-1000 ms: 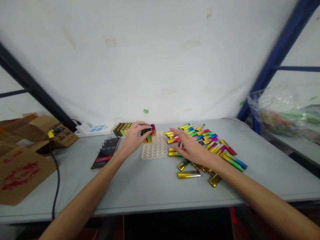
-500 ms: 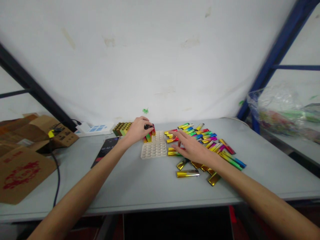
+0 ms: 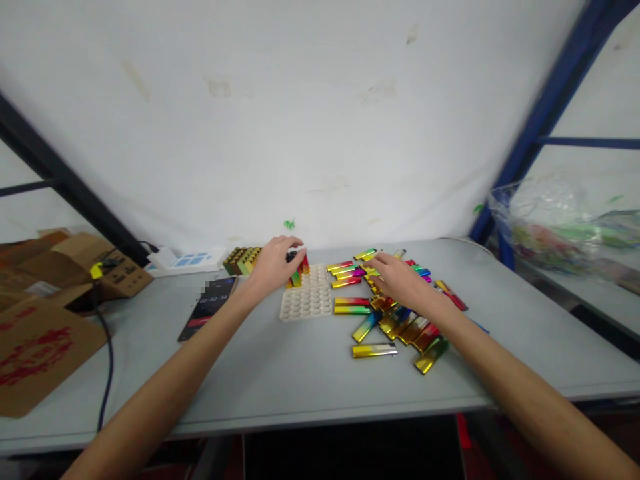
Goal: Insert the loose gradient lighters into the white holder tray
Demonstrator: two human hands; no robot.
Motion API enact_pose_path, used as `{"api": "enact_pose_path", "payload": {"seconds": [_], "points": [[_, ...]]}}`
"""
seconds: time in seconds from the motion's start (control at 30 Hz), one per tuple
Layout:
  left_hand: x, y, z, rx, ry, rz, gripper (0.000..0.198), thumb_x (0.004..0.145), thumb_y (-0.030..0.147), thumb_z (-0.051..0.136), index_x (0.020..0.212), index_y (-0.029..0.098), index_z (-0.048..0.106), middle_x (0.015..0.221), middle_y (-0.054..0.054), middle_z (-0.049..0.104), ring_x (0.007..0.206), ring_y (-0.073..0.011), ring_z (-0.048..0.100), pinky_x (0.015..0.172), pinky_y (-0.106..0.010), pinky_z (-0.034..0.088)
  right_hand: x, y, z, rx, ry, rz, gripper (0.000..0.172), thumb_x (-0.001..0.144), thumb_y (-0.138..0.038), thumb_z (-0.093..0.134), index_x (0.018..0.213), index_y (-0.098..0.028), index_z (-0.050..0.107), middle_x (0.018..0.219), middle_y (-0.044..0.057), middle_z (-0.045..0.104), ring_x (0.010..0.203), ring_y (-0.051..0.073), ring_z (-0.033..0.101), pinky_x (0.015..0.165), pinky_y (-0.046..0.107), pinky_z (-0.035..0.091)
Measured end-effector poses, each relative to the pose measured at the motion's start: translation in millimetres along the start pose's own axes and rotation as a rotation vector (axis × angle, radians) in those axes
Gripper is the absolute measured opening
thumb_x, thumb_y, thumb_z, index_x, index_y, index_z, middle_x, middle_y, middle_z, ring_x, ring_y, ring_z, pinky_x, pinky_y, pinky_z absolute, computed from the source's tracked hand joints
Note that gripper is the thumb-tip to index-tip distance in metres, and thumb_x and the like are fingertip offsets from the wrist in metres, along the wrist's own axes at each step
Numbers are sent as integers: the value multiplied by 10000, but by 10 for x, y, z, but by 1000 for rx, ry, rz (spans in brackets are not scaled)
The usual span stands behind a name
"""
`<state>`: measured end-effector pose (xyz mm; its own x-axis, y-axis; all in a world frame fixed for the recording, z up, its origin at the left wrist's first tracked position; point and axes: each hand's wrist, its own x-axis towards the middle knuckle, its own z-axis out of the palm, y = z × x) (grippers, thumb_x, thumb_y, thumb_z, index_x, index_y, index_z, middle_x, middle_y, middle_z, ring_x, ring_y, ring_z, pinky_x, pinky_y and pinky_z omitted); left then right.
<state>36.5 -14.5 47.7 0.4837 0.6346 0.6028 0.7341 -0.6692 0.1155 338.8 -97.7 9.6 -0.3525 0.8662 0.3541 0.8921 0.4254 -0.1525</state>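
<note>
Rainbow-coloured lighters are lying loose beneath the spread right hand while the left hand is pinching one upright at the tray sockets.

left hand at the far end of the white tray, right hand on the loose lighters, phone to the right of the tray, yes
No: the head view shows the phone lying left of the white tray, not right. The left hand is at the tray's far end and the right hand is on the loose lighters.
</note>
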Motion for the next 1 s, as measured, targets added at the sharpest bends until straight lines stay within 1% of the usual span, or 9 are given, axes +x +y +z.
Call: {"api": "enact_pose_path", "payload": {"seconds": [0.13,0.3,0.37,0.43,0.5,0.6,0.77,0.9,1.0], "points": [[-215,146,-23,-64,194,68,195,1009,284,501,965,180,661,961,-83,724,952,-223,655,923,-367,507,-12,23,-40,-84,-100,20,271,949,-79,538,1164,-133,694,1144,184,672,1056,316,652,896,421,510],[-435,275,-1,-126,270,195,185,994,237,538,847,173,632,741,-16,651,704,-153,606,727,-280,492,-26,77,-164,35,-190,-49,152,990,-163,545,978,-145,695,997,126,689,875,234,640,800,345,485],[-492,338,28,-161,237,194,167,984,227,555,850,170,636,639,27,590,584,-117,554,624,-241,447,-42,93,-209,143,-226,-103,135,989,-199,570,958,-165,697,967,91,702,852,210,633,797,329,474],[-546,426,73,-203,151,213,173,978,224,557,835,168,635,565,56,524,502,-94,500,557,-221,400,-64,92,-244,255,-281,-155,119,977,-258,615,963,-188,710,961,61,715,858,198,637,803,319,470],[-601,533,126,-250,55,262,226,978,226,547,770,168,616,543,58,505,471,-83,472,522,-218,364,-86,71,-263,350,-354,-212,134,949,-314,668,1001,-203,723,987,46,717,880,193,642,811,312,473],[-670,692,184,-304,-23,313,194,968,222,561,797,167,635,540,59,507,468,-82,470,517,-220,345,-115,18,-263,421,-459,-276,210,903,-353,732,1055,-209,736,1045,48,696,944,204,638,858,321,476],[-704,819,194,-331,-40,351,213,968,202,550,770,171,623,526,57,488,480,-90,473,533,-229,341,-150,-70,-199,387,-518,-277,211,880,-340,754,1059,-228,759,1144,72,624,1109,254,586,967,373,447],[-693,773,217,-336,-21,320,219,968,204,555,759,173,610,529,59,486,476,-87,458,526,-226,335,-160,-109,-126,406,-500,-290,223,899,-348,731,1076,-211,726,1208,88,592,1128,251,575,988,384,445],[-683,707,248,-330,5,283,210,969,209,565,768,171,614,533,64,489,470,-82,450,523,-221,335,-149,-132,-124,452,-452,-284,239,923,-357,703,1095,-191,688,1199,96,625,1088,239,594,961,374,460]]}}
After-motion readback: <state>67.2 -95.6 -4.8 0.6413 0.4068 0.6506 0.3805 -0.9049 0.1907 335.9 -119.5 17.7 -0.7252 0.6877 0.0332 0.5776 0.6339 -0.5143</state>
